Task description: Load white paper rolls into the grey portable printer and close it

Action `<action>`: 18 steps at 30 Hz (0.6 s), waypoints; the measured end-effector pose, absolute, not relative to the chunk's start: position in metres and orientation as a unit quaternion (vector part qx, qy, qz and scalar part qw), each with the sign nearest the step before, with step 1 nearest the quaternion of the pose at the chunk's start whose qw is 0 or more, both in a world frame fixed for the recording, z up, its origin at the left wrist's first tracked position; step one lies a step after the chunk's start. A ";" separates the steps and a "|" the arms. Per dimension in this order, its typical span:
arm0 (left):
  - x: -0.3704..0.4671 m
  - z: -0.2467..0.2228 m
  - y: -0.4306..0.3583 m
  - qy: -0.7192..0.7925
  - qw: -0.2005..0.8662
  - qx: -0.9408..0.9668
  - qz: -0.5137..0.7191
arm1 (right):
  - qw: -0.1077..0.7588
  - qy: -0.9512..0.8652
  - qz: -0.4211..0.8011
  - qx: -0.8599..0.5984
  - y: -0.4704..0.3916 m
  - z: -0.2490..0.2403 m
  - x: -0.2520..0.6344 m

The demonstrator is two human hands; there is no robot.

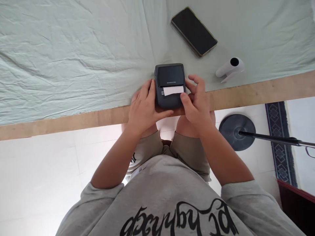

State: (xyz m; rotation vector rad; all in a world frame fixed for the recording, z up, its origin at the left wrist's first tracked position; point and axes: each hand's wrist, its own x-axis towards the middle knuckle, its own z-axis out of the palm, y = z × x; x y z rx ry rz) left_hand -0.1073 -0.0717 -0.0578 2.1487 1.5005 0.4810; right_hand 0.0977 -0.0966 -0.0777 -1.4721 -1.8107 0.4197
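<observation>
A small dark grey receipt printer [170, 72] rests at the table's front edge, with a short white paper strip [173, 90] sticking out of its slot. My left hand [145, 106] holds the printer's left side, its thumb reaching along the front edge below. On the other side, my right hand [198, 100] grips the right front corner. The right thumb lies on the printer's top near the paper's end, while its index finger is raised and curved beside the body. The undersides of the fingers are partly hidden.
A black smartphone [194, 31] lies on the pale green cloth [73, 49] farther back. To the right is a loose white paper roll [230, 68] with its end uncurled. Below the wooden table edge [258, 89], a round black stand base [228, 132] with a pole sits on the floor.
</observation>
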 end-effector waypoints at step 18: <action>-0.105 -0.056 -0.075 0.538 0.241 0.787 0.183 | 0.384 -0.680 0.240 -0.576 -0.047 -0.041 0.123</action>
